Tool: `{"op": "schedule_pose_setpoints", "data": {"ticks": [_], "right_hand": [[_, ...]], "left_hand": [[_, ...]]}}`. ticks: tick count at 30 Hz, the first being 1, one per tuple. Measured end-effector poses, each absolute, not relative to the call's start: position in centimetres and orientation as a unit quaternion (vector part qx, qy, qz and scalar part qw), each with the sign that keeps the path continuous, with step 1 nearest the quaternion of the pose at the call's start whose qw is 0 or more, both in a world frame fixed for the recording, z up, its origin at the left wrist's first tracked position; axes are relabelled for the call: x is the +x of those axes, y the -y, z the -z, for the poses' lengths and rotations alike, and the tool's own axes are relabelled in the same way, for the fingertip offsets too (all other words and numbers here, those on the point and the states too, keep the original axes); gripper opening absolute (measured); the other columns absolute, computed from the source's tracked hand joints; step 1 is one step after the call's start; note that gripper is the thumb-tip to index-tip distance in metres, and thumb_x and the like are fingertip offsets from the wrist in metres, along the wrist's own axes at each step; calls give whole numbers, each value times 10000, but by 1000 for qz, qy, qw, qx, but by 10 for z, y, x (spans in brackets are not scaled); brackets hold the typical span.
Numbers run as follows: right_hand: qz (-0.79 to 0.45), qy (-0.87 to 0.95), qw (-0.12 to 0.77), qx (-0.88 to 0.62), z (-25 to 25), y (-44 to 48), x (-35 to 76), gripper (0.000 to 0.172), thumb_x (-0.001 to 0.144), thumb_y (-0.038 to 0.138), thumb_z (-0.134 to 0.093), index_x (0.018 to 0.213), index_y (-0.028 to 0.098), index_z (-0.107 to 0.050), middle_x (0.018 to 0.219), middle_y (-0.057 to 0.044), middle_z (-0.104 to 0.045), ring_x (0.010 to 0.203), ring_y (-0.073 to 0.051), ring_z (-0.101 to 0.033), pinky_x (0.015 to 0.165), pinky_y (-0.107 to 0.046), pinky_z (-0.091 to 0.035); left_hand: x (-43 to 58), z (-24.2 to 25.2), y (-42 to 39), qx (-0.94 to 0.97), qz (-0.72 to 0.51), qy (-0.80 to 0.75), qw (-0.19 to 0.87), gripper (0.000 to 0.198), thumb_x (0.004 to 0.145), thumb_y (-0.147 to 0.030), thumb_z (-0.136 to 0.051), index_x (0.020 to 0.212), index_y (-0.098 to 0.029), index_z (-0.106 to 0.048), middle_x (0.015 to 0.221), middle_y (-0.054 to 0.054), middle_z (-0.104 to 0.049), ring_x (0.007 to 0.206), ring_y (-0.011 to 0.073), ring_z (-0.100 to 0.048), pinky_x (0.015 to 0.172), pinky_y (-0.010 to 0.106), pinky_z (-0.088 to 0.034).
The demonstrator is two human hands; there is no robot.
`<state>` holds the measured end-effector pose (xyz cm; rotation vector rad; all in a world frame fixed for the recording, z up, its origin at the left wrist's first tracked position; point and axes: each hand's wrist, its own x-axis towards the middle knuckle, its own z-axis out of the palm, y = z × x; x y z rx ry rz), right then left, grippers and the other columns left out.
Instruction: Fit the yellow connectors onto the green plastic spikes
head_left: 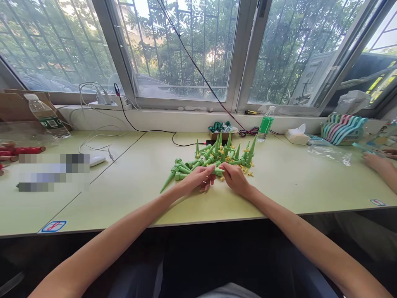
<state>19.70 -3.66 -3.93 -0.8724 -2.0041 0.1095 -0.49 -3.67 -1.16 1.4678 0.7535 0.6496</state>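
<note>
My left hand (201,178) is closed around one end of a green plastic plant-watering spike (218,170). At its tapered end, my right hand (235,178) pinches it, fingers closed; whether a small part sits between those fingertips cannot be made out. Just beyond both hands lies a pile of similar green spikes (181,165), some standing point up and others on their sides. Small yellow plastic pieces (249,174) are scattered among them, mostly on the right side of the pile.
Behind the pile stand a small box (221,133) and a green-labelled bottle (266,124). A black cable (149,130) crosses the table (124,194). Another bottle (46,116) and red tubes (23,150) are at left. Tissues (297,134), colourful hangers (343,129) and another person's hand (376,161) are right.
</note>
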Motion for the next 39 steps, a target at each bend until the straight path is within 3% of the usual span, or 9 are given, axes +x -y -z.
{"op": "schedule_pose_setpoints", "data": {"ticks": [4, 9, 16, 21, 25, 39], "right_hand": [[-50, 814, 455, -357, 39, 37, 197, 410, 1063, 420, -350, 712, 217, -409, 612, 25, -459, 541, -115, -369, 577, -253, -316], [-53, 816, 445, -366, 37, 37, 196, 413, 1060, 424, -338, 704, 220, -389, 594, 28, -447, 525, -114, -365, 567, -255, -303], [-52, 816, 437, -373, 38, 36, 197, 428, 1056, 456, -315, 696, 229, -362, 574, 22, -451, 508, -120, -361, 552, -261, -287], [-58, 819, 433, -371, 39, 35, 197, 433, 1058, 469, -303, 700, 230, -345, 571, 29, -434, 502, -118, -349, 546, -259, -279], [-60, 819, 436, -367, 39, 35, 197, 430, 1061, 463, -305, 704, 228, -350, 576, 29, -441, 504, -116, -352, 545, -260, -280], [-72, 809, 444, -380, 38, 36, 196, 454, 1068, 499, -282, 723, 225, -396, 593, 19, -475, 510, -121, -388, 551, -262, -304]], "left_hand": [[-6, 13, 36, 653, -296, -324, 617, 553, 858, -694, -586, 801, -145, -552, 724, 8, -594, 454, 51, -473, 391, 200, -321], [-7, 14, 36, 704, -311, -347, 537, 518, 855, -665, -613, 764, -161, -533, 529, -38, -495, 423, 66, -446, 400, 195, -323], [-5, 12, 42, 739, -367, -337, 454, 447, 832, -570, -692, 863, -195, -450, 588, -76, -419, 461, 57, -393, 408, 191, -241], [-5, 13, 43, 788, -379, -339, 347, 398, 868, -509, -661, 1023, -180, -500, 564, -93, -400, 494, 69, -370, 467, 200, -313], [-4, 15, 43, 809, -393, -343, 270, 370, 879, -452, -647, 1074, -166, -518, 592, -83, -437, 523, 84, -441, 519, 221, -410], [-4, 20, 40, 814, -431, -320, 222, 343, 896, -436, -649, 1107, -189, -541, 847, -6, -548, 613, 83, -564, 534, 212, -495]]}}
